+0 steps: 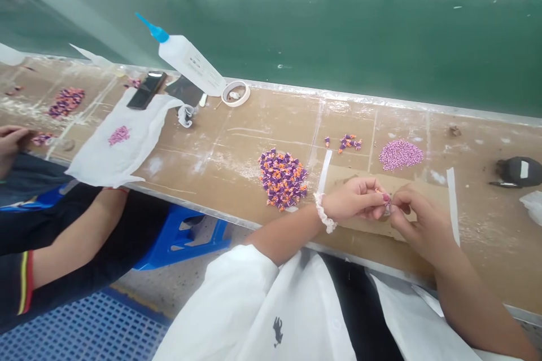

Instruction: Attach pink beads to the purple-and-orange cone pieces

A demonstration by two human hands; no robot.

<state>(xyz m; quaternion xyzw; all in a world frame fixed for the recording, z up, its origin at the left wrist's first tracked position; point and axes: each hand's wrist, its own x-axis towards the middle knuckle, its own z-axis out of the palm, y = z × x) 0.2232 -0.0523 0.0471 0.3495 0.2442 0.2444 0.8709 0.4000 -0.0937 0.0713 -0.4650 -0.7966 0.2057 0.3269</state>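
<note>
My left hand [359, 198], with a white scrunchie on its wrist, is closed with thumb and fingers pinched on a small coloured piece [387, 207]. Its shape is mostly hidden by the fingertips. From the other side my right hand [417, 217] pinches at the same spot, fingertips meeting the left ones. Both hands are above a brown board [351, 175] with white tape at its sides. Left of them lies a pile of small purple-and-orange pieces [283, 179]. Several similar pieces [349, 144] lie beyond the board, beside a heap of tiny pink-purple bits [400, 154].
A white bottle with a blue nozzle [190, 65] leans at the back, near a tape roll [236, 93] and a phone [146, 90]. A black round object [520, 172] sits at right. At left, a co-worker's arm [80, 234] is near a white sheet [101, 149].
</note>
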